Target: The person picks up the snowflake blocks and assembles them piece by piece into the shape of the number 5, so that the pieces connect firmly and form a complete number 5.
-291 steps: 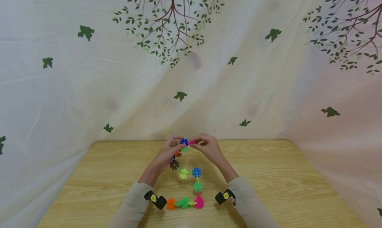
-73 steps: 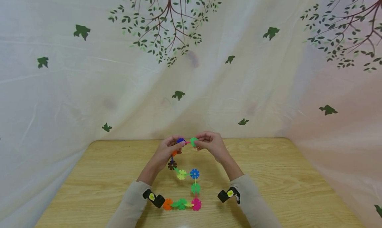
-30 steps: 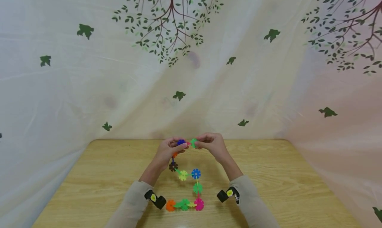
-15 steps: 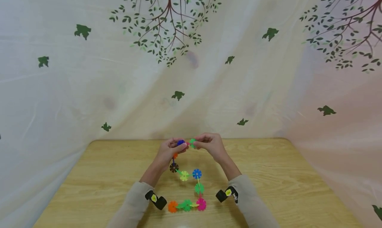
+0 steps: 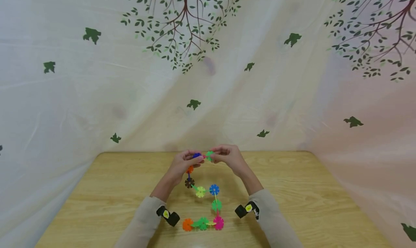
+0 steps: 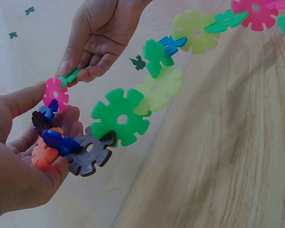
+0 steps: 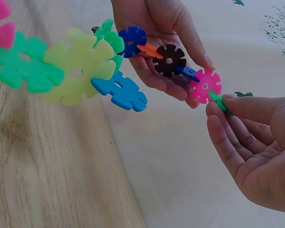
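Note:
A chain of notched plastic snowflake discs (image 6: 122, 118) in several colours hangs from my left hand (image 5: 177, 166). That hand pinches the pink disc (image 7: 206, 83) between thumb and finger, with dark blue, black-brown and orange (image 6: 43, 153) discs lying against its curled fingers. My right hand (image 5: 233, 161) pinches a green disc (image 7: 217, 99) between thumb and forefinger. The green disc stands edge-on at the rim of the pink one, their edges meeting. Lower down the chain come a brown disc (image 5: 190, 183), a yellow disc (image 5: 200, 192) and a blue disc (image 5: 214, 189).
The chain's far end runs toward the table's front, past a magenta disc (image 5: 219, 223) to an orange disc (image 5: 187, 225). Beneath lies a wooden table (image 5: 292, 197). A pale curtain (image 5: 146, 96) with printed leaves hangs behind it. Black wrist cameras (image 5: 167, 216) sit on both sleeves.
Earlier my right hand held the pink disc at the dark blue one. The pink disc now sits on the chain, and my right hand holds a green disc, moved slightly left against it.

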Action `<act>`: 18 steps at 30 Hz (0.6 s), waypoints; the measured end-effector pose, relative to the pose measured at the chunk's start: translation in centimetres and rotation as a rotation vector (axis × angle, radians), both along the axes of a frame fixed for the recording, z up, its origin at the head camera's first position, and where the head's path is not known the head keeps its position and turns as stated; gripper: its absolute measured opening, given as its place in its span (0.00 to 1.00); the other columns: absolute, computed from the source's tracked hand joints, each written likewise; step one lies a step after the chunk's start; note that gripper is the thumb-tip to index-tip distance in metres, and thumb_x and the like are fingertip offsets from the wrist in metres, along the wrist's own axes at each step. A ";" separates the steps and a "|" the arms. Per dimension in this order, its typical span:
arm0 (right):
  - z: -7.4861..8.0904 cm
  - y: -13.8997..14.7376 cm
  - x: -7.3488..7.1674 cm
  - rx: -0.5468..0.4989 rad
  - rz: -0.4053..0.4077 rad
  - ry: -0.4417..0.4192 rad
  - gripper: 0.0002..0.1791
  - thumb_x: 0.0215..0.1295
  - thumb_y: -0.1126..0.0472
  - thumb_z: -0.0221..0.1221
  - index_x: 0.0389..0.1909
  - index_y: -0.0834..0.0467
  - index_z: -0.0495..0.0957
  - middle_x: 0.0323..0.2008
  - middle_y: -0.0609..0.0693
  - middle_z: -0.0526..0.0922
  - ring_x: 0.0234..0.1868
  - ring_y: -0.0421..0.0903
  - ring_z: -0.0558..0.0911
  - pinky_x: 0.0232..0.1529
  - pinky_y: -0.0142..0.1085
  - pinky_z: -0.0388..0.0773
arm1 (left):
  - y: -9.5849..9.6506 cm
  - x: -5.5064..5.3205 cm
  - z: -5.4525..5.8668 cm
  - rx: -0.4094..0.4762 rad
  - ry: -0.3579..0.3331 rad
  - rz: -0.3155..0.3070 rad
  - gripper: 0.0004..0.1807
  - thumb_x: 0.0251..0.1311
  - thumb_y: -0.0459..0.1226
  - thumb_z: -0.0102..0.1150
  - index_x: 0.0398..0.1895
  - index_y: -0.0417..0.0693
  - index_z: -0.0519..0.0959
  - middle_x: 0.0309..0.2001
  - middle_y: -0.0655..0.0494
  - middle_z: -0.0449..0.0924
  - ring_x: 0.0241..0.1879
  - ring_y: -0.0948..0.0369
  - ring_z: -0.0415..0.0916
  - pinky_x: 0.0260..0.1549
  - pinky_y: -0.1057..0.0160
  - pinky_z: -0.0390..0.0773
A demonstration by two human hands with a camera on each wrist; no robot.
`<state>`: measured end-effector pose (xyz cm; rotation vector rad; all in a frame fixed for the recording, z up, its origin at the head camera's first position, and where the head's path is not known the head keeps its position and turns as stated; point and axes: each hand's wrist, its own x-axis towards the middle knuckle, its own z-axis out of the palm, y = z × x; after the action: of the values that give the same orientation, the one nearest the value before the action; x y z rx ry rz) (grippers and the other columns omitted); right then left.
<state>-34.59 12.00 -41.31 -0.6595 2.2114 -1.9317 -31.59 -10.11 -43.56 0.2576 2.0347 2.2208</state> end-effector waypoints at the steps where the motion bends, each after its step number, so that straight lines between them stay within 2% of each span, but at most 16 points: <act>1: 0.0 0.0 0.0 0.002 0.004 -0.001 0.14 0.66 0.67 0.66 0.50 0.71 0.82 0.35 0.49 0.89 0.33 0.42 0.86 0.46 0.46 0.87 | -0.1 0.0 0.0 -0.012 0.003 -0.001 0.19 0.68 0.37 0.65 0.58 0.36 0.77 0.54 0.36 0.83 0.56 0.43 0.82 0.58 0.51 0.82; 5: 0.2 0.0 0.0 0.012 0.000 -0.002 0.15 0.67 0.66 0.66 0.50 0.70 0.82 0.35 0.49 0.89 0.33 0.42 0.86 0.47 0.49 0.87 | -0.2 0.1 0.2 -0.043 0.005 -0.012 0.21 0.68 0.40 0.66 0.58 0.38 0.78 0.49 0.49 0.86 0.54 0.47 0.83 0.58 0.51 0.82; 9: 0.3 0.0 -0.2 0.013 -0.007 -0.007 0.15 0.66 0.66 0.66 0.51 0.70 0.82 0.36 0.49 0.89 0.34 0.42 0.87 0.48 0.49 0.87 | -0.7 0.5 0.3 -0.103 0.003 -0.011 0.23 0.68 0.42 0.65 0.63 0.41 0.77 0.54 0.47 0.84 0.54 0.53 0.81 0.59 0.53 0.79; 12: 0.5 0.2 -0.2 0.005 -0.016 -0.016 0.16 0.66 0.66 0.66 0.51 0.70 0.82 0.36 0.48 0.89 0.34 0.42 0.87 0.48 0.49 0.87 | -1.6 0.9 0.1 -0.142 -0.005 -0.005 0.25 0.68 0.43 0.64 0.65 0.45 0.75 0.60 0.45 0.81 0.57 0.53 0.80 0.58 0.55 0.78; 18: 1.0 0.8 0.0 -0.015 -0.018 -0.006 0.16 0.67 0.68 0.64 0.52 0.72 0.81 0.34 0.46 0.88 0.33 0.41 0.87 0.44 0.39 0.87 | -3.9 1.8 -0.3 -0.170 0.029 -0.017 0.26 0.69 0.41 0.63 0.68 0.42 0.72 0.63 0.41 0.78 0.60 0.52 0.78 0.67 0.41 0.72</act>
<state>-34.64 12.76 -40.34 -0.6371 2.2088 -1.9581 -29.76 -14.02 -43.81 0.2895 2.2115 2.0303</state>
